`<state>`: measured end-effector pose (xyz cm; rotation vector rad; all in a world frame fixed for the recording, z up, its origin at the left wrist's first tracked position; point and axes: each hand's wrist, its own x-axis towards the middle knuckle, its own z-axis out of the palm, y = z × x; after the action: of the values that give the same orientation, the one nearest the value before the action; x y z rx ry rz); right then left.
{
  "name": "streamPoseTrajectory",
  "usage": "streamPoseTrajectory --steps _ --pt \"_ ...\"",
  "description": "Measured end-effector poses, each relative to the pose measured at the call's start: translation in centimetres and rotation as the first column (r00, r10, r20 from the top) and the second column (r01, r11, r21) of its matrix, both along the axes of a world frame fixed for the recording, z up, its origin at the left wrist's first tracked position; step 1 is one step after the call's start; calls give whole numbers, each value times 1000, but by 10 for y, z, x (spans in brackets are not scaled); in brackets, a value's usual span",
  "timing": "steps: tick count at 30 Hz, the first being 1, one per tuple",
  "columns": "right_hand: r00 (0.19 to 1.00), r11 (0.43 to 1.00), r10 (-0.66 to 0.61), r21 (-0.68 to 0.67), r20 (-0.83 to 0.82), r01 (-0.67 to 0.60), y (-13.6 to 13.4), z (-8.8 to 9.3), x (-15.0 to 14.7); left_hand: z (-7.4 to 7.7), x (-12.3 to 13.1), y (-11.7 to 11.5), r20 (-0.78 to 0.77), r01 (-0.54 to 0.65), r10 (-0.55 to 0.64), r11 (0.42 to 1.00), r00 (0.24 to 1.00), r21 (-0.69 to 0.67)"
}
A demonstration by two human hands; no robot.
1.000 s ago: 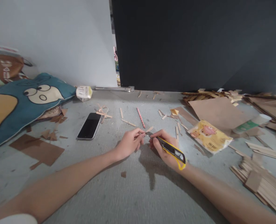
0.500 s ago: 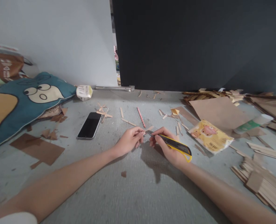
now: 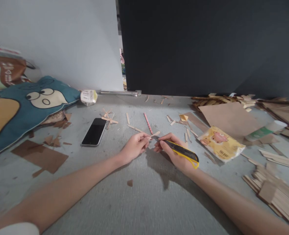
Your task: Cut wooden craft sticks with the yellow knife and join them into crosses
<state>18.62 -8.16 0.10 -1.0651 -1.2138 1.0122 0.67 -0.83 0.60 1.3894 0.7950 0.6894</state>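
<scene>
My right hand [image 3: 174, 150] is closed round a yellow and black utility knife [image 3: 182, 152], its blade tip pointing left toward my other hand. My left hand [image 3: 134, 147] pinches a small thin wooden piece [image 3: 148, 138] just at the blade tip; the piece is mostly hidden by my fingers. Both hands hover low over the grey floor [image 3: 139, 195]. A pale wooden stick [image 3: 156, 133] and a pink pencil [image 3: 147, 123] lie just beyond the hands.
A black phone [image 3: 94, 131] lies to the left, near a blue cartoon cushion [image 3: 19, 107] and brown cardboard pieces [image 3: 40, 157]. At the right are a yellow tissue pack [image 3: 220, 143], a cardboard sheet [image 3: 229, 117] and stacked cardboard strips [image 3: 274, 191]. Walls stand behind.
My right hand has tilted the knife, its rear end swinging up and to the right, then slightly back. My left hand stays pinched on the small piece at nearly the same spot.
</scene>
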Motion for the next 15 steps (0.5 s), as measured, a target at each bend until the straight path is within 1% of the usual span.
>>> streamPoseTrajectory --steps 3,5,10,15 --pt "998 998 0 -60 -69 -4 -1 -1 -3 -4 0 -4 -53 -28 35 991 998 129" --pt "998 997 -14 -82 -59 10 -2 -5 -5 -5 0 -6 -72 -40 54 984 996 172" --pt "992 999 -41 -31 117 45 -7 -12 -9 -5 0 -5 -29 -41 45 989 999 145" --pt "988 999 -17 32 153 12 -7 -10 -9 0 0 -3 12 -27 26 998 1000 62"
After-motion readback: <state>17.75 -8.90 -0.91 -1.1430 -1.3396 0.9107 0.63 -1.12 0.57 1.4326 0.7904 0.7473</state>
